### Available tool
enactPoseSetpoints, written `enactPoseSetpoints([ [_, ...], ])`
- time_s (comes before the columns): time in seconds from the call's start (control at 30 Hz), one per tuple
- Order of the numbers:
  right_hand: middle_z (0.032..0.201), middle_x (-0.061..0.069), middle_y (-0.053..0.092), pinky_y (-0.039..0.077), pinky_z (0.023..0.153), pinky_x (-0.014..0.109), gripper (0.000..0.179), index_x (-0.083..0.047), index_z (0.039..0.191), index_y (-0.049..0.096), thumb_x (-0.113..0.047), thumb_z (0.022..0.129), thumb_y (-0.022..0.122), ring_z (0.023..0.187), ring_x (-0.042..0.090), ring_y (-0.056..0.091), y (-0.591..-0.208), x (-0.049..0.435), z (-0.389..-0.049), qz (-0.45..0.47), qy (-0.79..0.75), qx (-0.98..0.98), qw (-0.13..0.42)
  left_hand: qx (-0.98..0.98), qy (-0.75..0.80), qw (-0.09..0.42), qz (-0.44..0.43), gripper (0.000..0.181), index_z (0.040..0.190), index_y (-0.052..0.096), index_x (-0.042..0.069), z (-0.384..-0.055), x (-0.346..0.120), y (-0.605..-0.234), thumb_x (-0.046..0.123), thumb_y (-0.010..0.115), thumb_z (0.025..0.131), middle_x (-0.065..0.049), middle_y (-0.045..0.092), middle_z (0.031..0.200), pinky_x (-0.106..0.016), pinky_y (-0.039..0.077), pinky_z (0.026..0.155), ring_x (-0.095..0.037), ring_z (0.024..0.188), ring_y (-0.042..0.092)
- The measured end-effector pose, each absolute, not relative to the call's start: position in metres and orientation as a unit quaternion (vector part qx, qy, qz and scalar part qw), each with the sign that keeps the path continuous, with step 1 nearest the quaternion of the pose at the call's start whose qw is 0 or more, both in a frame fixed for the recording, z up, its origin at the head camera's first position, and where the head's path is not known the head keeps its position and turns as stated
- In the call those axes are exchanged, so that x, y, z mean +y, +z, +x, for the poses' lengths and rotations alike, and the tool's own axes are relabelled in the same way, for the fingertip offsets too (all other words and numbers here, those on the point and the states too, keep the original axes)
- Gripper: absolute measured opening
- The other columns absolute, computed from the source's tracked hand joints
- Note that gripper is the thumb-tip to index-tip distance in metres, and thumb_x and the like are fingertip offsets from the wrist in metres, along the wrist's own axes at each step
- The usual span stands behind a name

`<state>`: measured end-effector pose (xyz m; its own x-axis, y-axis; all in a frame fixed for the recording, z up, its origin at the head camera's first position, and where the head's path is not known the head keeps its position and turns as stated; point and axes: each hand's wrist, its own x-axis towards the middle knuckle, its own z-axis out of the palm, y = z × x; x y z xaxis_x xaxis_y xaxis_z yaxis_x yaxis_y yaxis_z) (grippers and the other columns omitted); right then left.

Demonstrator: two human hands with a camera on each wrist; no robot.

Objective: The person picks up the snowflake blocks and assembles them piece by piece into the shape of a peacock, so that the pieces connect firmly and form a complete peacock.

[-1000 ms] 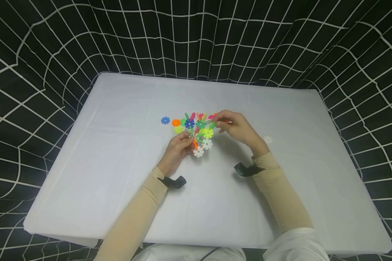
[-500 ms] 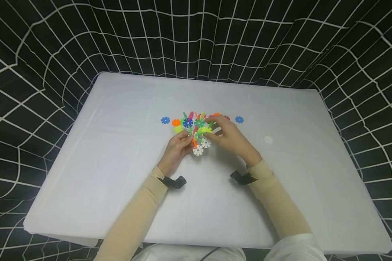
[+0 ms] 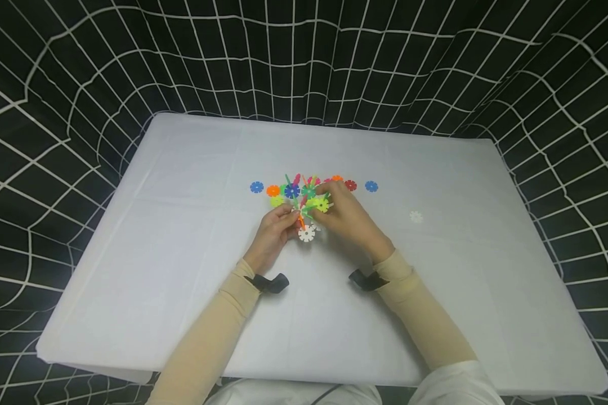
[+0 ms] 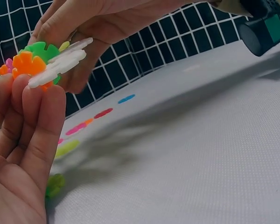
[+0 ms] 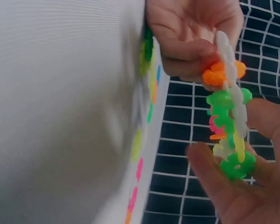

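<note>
My left grip point(image 3: 275, 228) pinches the near-left part of a spiky cluster point(image 3: 309, 191) of smooth, notched discs, held above the finely woven white cloth point(image 4: 214, 163) on the counter point(image 3: 182, 253). My right grip point(image 3: 347, 216) curves around the cluster's right side; whether it clamps, I cannot tell. Counter edges lie well apart from both.

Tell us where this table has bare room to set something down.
Bare cloth lies left of the leftmost blue disc and right of the lone white disc. Crowded: around the left hand, right hand and joined discs, with loose discs just beyond.
</note>
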<state>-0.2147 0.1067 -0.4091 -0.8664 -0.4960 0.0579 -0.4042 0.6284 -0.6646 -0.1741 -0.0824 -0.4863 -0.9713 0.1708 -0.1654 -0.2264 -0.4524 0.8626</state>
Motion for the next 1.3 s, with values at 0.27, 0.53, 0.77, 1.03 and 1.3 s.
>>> enactPoseSetpoints([
  [0.27,0.141,0.016,0.060,0.059,0.096,0.044,0.058,-0.004,0.141,0.055,-0.024,0.090,0.075,0.111,0.032,0.068,-0.412,0.105,-0.212,-0.243,-0.332,0.911,0.004,0.503,0.857,0.110,-0.024,0.006,0.102,0.060,0.011,-0.174,-0.082,-0.485,0.010,0.054,0.103,0.002,0.061,0.092,-0.021,0.054,0.073,-0.008,0.080,0.059],
  [0.53,0.141,0.019,0.061,0.055,0.103,0.044,0.059,-0.001,0.141,0.055,-0.022,0.090,0.076,0.119,0.033,0.066,-0.411,0.103,-0.207,-0.256,-0.309,0.915,-0.038,0.499,0.860,0.107,-0.025,0.006,0.108,0.059,0.009,-0.174,-0.082,-0.485,0.012,0.055,0.103,0.000,0.062,0.096,-0.021,0.056,0.075,-0.008,0.081,0.061],
  [0.77,0.122,0.019,0.069,0.062,0.085,0.040,0.055,-0.002,0.133,0.056,-0.023,0.087,0.080,0.097,0.030,0.073,-0.413,0.100,-0.204,-0.238,-0.313,0.917,-0.064,0.499,0.861,0.096,-0.027,0.005,0.101,0.058,0.010,-0.174,-0.082,-0.484,0.011,0.054,0.104,0.002,0.060,0.090,-0.020,0.054,0.070,-0.007,0.081,0.059],
  [1.03,0.129,0.019,0.068,0.062,0.084,0.037,0.055,0.000,0.134,0.060,-0.021,0.087,0.081,0.094,0.029,0.076,-0.418,0.098,-0.200,-0.265,-0.294,0.909,-0.132,0.486,0.868,0.092,-0.032,0.006,0.100,0.059,0.010,-0.176,-0.082,-0.483,0.011,0.054,0.104,0.003,0.059,0.089,-0.019,0.054,0.068,-0.007,0.081,0.058],
  [1.3,0.134,0.018,0.065,0.061,0.089,0.038,0.055,-0.002,0.136,0.058,-0.021,0.089,0.079,0.099,0.029,0.074,-0.420,0.101,-0.202,-0.281,-0.292,0.907,-0.117,0.485,0.869,0.095,-0.033,0.005,0.102,0.059,0.010,-0.175,-0.082,-0.485,0.010,0.054,0.103,0.002,0.061,0.092,-0.020,0.056,0.070,-0.007,0.080,0.061],
])
